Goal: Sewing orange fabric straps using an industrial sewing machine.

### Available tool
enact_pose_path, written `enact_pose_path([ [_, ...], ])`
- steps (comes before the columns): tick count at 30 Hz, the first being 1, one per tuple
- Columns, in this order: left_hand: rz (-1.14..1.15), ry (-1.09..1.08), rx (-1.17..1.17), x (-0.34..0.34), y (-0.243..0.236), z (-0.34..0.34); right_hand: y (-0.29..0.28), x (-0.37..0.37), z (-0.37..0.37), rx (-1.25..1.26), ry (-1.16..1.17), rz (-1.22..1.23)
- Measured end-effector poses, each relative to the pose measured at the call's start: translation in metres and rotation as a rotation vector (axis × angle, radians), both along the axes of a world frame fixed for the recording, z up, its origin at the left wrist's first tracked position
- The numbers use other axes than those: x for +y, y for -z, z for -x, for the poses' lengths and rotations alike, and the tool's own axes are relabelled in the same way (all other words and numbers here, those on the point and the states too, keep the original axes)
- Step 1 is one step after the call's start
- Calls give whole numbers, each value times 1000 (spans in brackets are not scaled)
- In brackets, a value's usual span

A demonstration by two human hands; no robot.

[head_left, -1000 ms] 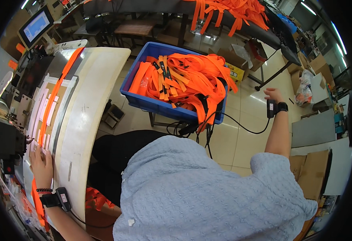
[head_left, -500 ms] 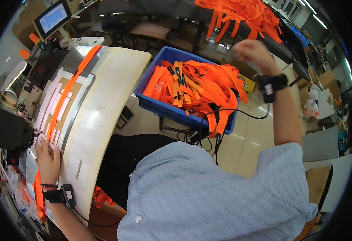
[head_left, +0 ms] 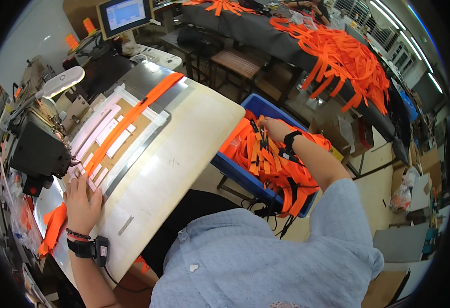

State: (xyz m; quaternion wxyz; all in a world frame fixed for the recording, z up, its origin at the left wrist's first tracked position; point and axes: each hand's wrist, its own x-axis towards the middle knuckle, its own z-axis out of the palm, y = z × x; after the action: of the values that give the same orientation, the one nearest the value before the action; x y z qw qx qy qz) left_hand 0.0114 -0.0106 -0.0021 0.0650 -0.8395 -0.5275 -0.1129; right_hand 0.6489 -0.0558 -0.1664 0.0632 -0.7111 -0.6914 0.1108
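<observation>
My left hand point(head_left: 83, 203) lies on the pale work table with its fingers stretched out, fingertips on a long orange strap point(head_left: 113, 139). The strap runs across a brown template point(head_left: 134, 127) with white guide pieces, beside the black sewing machine head point(head_left: 39, 151). Its far end reaches the table's back edge. My right hand point(head_left: 277, 130) is down in the blue bin point(head_left: 248, 180), fingertips closed at the top of a bunch of short orange strap pieces point(head_left: 258, 156) with black parts. How many pieces it pinches is hidden.
Loose orange straps point(head_left: 291, 187) hang over the bin's near side. A dark table point(head_left: 245, 28) at the back bears a big heap of orange straps point(head_left: 345, 56). Behind the machine stands a screen point(head_left: 126, 16); a wooden stool point(head_left: 236, 64) is beyond the bin. Another person sits at the far table.
My right hand has come down from above the bin's right side into the strap pieces. The left hand stays on the orange strap. The whole view has shifted with my head.
</observation>
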Motion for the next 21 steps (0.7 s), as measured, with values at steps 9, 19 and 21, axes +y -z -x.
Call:
enact_pose_path([
  [9, 42, -40, -15, -7, -11, -8, 11, 75, -6, 6, -88, 374],
  [19, 78, -65, -32, -8, -15, -9, 16, 92, -15, -60, -316, 241],
  [21, 18, -35, -52, -8, -14, -9, -23, 80, -16, 59, -255, 126],
])
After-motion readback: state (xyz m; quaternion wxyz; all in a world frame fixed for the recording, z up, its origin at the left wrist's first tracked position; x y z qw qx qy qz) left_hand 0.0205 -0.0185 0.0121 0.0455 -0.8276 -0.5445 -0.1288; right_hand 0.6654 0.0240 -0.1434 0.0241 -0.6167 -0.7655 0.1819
